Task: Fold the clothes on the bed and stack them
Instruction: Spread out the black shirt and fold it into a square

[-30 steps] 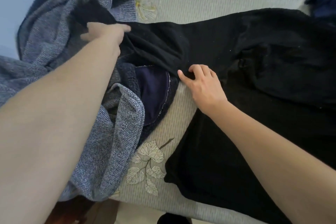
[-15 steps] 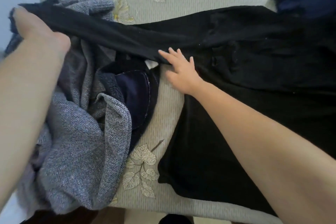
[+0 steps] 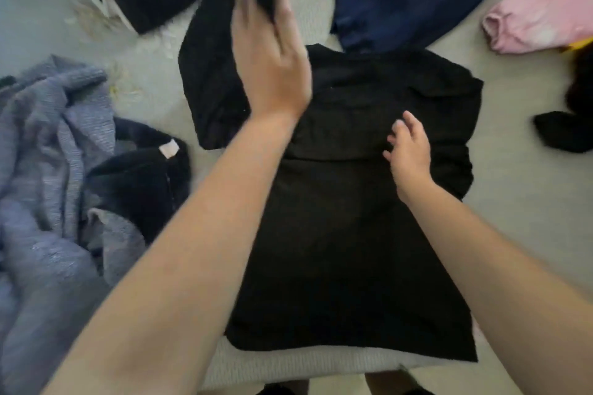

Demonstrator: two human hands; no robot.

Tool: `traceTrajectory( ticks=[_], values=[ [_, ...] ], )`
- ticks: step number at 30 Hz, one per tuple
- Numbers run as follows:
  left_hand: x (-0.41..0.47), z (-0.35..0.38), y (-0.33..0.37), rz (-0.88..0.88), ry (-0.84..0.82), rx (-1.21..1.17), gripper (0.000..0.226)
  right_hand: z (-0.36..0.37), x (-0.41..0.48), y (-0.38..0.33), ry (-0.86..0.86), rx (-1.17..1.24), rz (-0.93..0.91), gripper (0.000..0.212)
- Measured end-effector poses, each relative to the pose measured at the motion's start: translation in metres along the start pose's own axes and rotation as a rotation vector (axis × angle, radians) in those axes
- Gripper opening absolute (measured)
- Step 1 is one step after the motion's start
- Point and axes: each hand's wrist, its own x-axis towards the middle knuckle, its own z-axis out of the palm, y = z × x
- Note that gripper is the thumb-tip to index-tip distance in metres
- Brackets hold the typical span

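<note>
Head cam: black sweater (image 3: 353,250) lies spread flat mid-bed (image 3: 519,234), hem at the near edge. Left hand (image 3: 272,54) has its fingers curled round the sleeve (image 3: 208,90), though it's a bit blurry. Right hand (image 3: 409,151) rests on the chest, fingers loose and slightly spread. Grey knit sweater (image 3: 48,170) is heaped at the left edge, pink garment (image 3: 539,16) in the far right corner.

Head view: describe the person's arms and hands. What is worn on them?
The left arm and right arm are bare to the picture's edge: no sleeves show. The left hand and right hand have no gloves, and no watch, bracelet or ring shows, though the left hand is blurred.
</note>
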Motion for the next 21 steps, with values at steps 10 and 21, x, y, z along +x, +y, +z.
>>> traceTrajectory(
  ticks=[10, 21],
  values=[
    [-0.227, 0.097, 0.003, 0.016, -1.275, 0.392, 0.078, -0.135, 0.045, 0.065, -0.094, 0.393, 0.257, 0.054],
    [-0.151, -0.027, -0.094, -0.115, -1.118, 0.988, 0.068, -0.116, 0.064, 0.06, 0.122, -0.036, 0.121, 0.04]
  ],
)
